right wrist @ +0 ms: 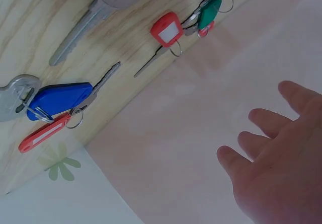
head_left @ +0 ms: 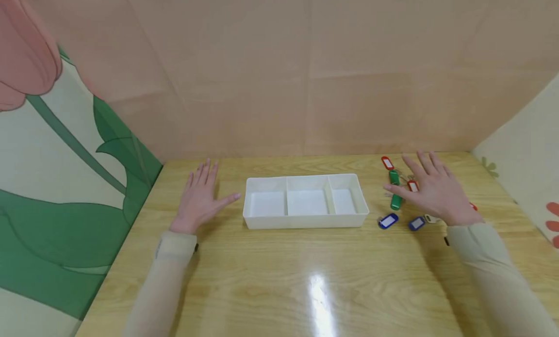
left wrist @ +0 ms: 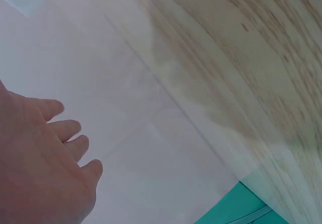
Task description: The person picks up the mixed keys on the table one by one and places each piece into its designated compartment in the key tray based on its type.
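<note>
My left hand (head_left: 199,201) is spread, palm down, left of a white tray (head_left: 268,222) with three compartments, holding nothing. My right hand (head_left: 438,191) is spread over several keys with coloured tags at the right, its fingers straight and gripping nothing. Around it lie a red tag (head_left: 387,163), a green tag (head_left: 396,202), a blue tag (head_left: 388,221) and a second blue tag (head_left: 417,223). The right wrist view shows a large key (right wrist: 83,30), a blue tag (right wrist: 60,99) and a red tag (right wrist: 167,29) beside the hand. Part of the group is hidden under the hand.
The wooden table (head_left: 262,279) has its back edge against a pinkish-beige cloth (head_left: 305,85). A flower-patterned panel (head_left: 87,182) borders it on the left, and a pale patterned panel (head_left: 534,148) on the right. Light reflects off the table near the front.
</note>
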The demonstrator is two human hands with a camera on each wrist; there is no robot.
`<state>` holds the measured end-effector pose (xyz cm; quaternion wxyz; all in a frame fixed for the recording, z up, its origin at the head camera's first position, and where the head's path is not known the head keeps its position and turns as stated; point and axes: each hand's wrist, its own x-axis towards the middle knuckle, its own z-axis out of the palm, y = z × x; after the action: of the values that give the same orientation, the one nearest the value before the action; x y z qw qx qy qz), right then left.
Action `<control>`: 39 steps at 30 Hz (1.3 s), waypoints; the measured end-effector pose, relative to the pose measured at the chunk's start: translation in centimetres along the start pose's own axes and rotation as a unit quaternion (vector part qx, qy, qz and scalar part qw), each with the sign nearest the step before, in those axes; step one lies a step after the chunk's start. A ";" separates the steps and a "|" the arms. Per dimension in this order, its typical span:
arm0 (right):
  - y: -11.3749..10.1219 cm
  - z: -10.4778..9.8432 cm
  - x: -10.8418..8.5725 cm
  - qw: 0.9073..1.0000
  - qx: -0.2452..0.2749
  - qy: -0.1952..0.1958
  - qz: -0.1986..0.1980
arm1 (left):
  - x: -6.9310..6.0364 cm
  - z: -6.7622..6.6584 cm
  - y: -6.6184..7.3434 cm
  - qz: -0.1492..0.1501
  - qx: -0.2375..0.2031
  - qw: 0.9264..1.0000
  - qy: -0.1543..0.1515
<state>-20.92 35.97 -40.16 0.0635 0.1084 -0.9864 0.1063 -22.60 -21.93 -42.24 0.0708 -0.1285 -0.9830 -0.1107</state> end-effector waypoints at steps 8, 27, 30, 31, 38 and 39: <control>0.1 0.3 -0.5 1.000 0.002 -0.002 0.000 | -0.7 0.0 0.4 0.006 -0.009 1.000 0.005; -0.5 -0.6 -0.8 0.999 0.033 0.010 -0.001 | -1.2 -1.1 2.7 0.031 -0.027 0.999 0.026; -0.8 -0.9 -0.9 0.999 0.038 0.010 -0.003 | -1.3 -1.2 3.1 0.033 -0.024 0.999 0.025; -0.9 -1.0 -0.9 0.999 0.040 0.011 -0.003 | -1.3 -1.3 3.2 0.035 -0.023 0.999 0.025; -1.7 -1.5 -1.3 0.998 0.054 0.021 -0.012 | -1.7 -1.7 4.4 0.051 -0.027 0.998 0.022; -1.8 -1.6 -1.3 0.998 0.057 0.022 -0.014 | -1.8 -1.8 4.6 0.052 -0.028 0.998 0.022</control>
<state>-19.10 34.89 -38.50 0.0802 0.1233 -0.9755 0.1639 -19.46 -18.44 -39.93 0.0940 -0.1792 -0.9697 -0.1370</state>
